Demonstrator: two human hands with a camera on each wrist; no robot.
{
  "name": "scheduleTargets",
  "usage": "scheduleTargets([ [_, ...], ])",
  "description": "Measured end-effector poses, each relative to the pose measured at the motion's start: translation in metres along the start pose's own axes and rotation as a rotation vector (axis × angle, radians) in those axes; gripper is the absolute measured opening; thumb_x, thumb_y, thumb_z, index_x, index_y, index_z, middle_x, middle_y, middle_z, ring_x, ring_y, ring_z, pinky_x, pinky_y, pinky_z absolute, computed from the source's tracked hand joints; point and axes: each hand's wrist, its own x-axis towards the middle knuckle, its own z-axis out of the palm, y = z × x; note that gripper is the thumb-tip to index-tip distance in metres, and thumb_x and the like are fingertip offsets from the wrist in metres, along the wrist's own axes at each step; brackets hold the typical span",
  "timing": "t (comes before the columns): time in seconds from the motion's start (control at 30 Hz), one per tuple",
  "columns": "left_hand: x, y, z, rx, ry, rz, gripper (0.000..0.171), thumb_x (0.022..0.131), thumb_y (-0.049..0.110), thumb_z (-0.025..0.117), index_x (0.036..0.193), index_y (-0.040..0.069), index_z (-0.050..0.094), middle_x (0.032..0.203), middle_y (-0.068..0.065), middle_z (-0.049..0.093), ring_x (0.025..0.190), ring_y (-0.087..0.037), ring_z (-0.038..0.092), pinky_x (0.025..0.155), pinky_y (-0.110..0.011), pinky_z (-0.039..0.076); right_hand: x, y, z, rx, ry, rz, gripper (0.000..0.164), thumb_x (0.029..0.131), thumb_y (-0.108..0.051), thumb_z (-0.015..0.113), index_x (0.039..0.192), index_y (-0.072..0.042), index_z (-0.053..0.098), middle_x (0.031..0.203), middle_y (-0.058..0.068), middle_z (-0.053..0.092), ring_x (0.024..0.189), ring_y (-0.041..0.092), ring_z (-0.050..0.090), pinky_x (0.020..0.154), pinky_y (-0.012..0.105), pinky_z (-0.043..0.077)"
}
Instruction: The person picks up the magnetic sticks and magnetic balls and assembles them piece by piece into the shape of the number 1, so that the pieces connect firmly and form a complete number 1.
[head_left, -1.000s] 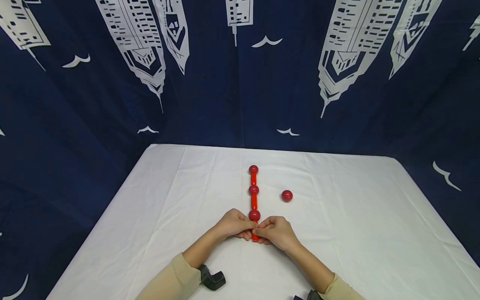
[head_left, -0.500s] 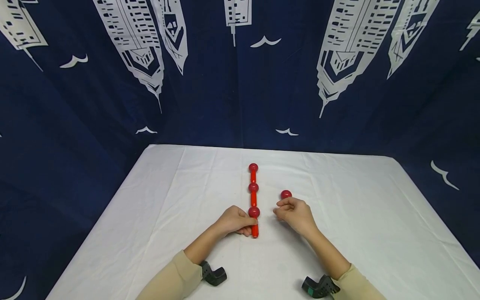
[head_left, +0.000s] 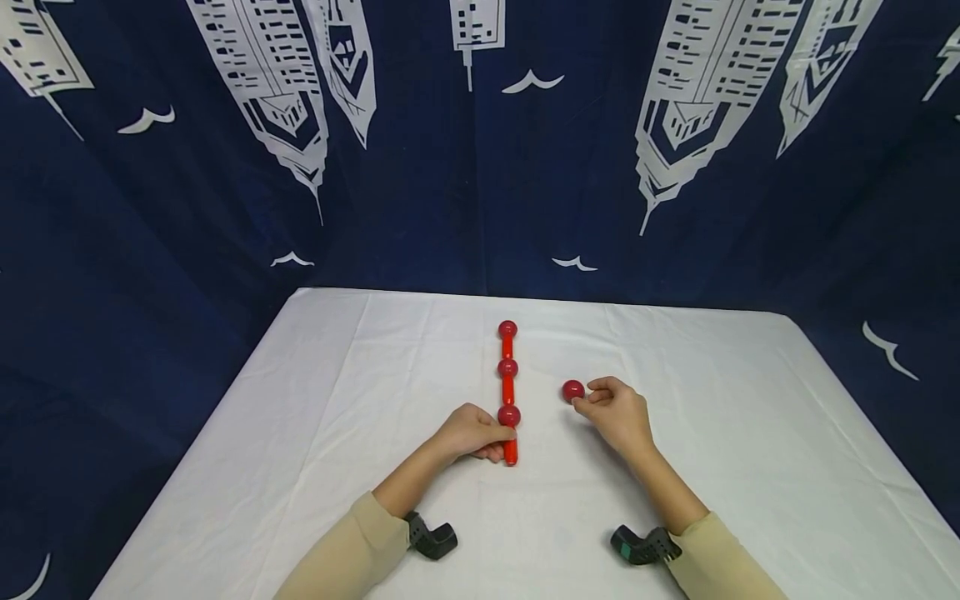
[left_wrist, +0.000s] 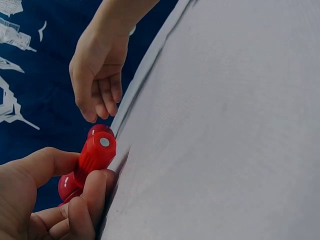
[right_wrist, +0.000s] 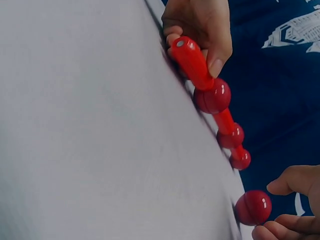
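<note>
A straight chain of red rods [head_left: 507, 389] and dark red balls [head_left: 508, 415] lies on the white table, pointing away from me. My left hand [head_left: 471, 432] pinches the nearest rod [right_wrist: 192, 62] between thumb and fingers, just below the nearest ball. In the left wrist view, that rod's free end [left_wrist: 104, 142] shows a round silvery spot. A loose red ball [head_left: 573, 391] sits right of the chain. Beside it is my right hand [head_left: 618, 417], its thumb and fingers parted around the ball's near side. The right wrist view shows a slight gap between thumb [right_wrist: 285, 181] and ball.
A white cloth [head_left: 750, 433] covers the table. Behind it hangs a dark blue curtain [head_left: 420, 208] printed with white buildings and birds. Black wrist cameras [head_left: 432, 540] sit at both sleeves.
My right hand has let go of the nearest rod and moved right to the loose ball. My left hand, still pinching the rod, has slid the chain slightly away from me.
</note>
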Motion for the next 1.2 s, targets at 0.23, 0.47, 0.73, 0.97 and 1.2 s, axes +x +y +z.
scheduleTargets([
  [0.23,0.002,0.000,-0.002,0.000,0.005,-0.004,0.026,0.085,0.016,0.074,0.068,-0.004,0.071,0.052,-0.003,0.061,0.043,-0.005,0.056,0.043,-0.011,0.041,0.009,0.009,0.006,0.000,-0.021,-0.008,0.043,0.080,-0.017,0.079,0.111,0.007,0.062,0.096,0.015,0.065,0.084,0.023,0.063,0.066,0.018,0.048],
  [0.47,0.002,-0.001,-0.002,-0.012,-0.003,0.010,0.025,0.084,0.016,0.074,0.070,-0.005,0.071,0.052,-0.003,0.061,0.044,-0.006,0.057,0.043,-0.012,0.042,0.014,0.013,0.013,-0.014,-0.015,-0.024,0.042,0.078,-0.016,0.081,0.108,0.007,0.062,0.092,0.015,0.064,0.080,0.022,0.061,0.068,0.022,0.047],
  [0.73,0.003,-0.002,-0.003,-0.015,-0.005,-0.001,0.026,0.084,0.018,0.076,0.071,-0.004,0.072,0.054,-0.003,0.062,0.045,-0.006,0.058,0.044,-0.013,0.044,0.019,0.018,0.020,-0.043,-0.009,-0.016,0.040,0.078,-0.017,0.081,0.104,0.007,0.063,0.090,0.015,0.062,0.079,0.023,0.059,0.068,0.027,0.047],
  [0.97,0.003,-0.002,-0.003,-0.020,-0.002,-0.002,0.025,0.084,0.016,0.075,0.071,-0.004,0.072,0.053,-0.003,0.062,0.045,-0.006,0.058,0.044,-0.013,0.044,0.019,0.017,0.021,-0.046,-0.001,-0.026,0.035,0.078,-0.015,0.080,0.100,0.006,0.064,0.087,0.014,0.062,0.076,0.023,0.058,0.067,0.029,0.046],
  [1.2,0.003,-0.002,-0.003,-0.024,-0.006,0.000,0.025,0.085,0.016,0.075,0.071,-0.005,0.071,0.053,-0.003,0.062,0.045,-0.006,0.058,0.045,-0.013,0.045,0.016,0.015,0.019,-0.023,-0.013,-0.024,0.034,0.078,-0.014,0.080,0.100,0.006,0.064,0.086,0.013,0.062,0.077,0.022,0.059,0.066,0.025,0.047],
])
